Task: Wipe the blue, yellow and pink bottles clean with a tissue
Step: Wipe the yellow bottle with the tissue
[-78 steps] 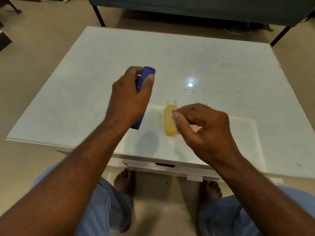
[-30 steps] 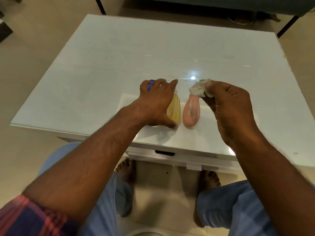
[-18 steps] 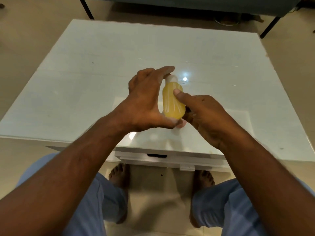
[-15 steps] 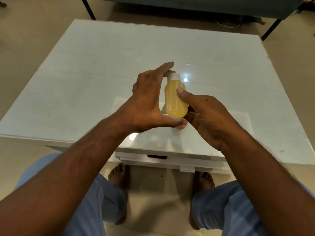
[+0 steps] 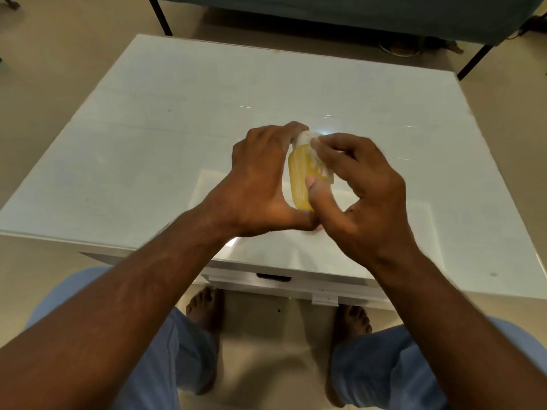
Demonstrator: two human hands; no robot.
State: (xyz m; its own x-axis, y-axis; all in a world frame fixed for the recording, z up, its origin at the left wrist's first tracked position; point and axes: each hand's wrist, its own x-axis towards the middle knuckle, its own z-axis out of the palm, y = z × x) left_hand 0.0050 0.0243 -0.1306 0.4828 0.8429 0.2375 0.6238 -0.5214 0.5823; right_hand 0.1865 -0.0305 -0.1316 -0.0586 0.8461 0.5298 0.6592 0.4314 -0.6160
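A white glossy table [image 5: 148, 149] fills most of the view, and behind it stands a dark green piece of furniture [image 5: 340, 13] on thin black legs. Below the near edge of the table the person's knees in blue trousers [image 5: 399, 374] and two bare feet on the beige floor [image 5: 266, 335] can be seen. Both forearms reach forward and meet above the near middle of the table. The left hand [image 5: 260, 179] grips the yellow bottle [image 5: 300, 179] from the left side, its fingers curled behind the top and the thumb under the bottom, so the bottle is held upright in the air, slightly tilted, with its white cap away from the person. The right hand [image 5: 364, 190] pinches a white tissue [image 5: 318, 164] between the thumb and the curled fingers and presses it on the right side of the bottle. The tissue covers the cap and the upper right part.
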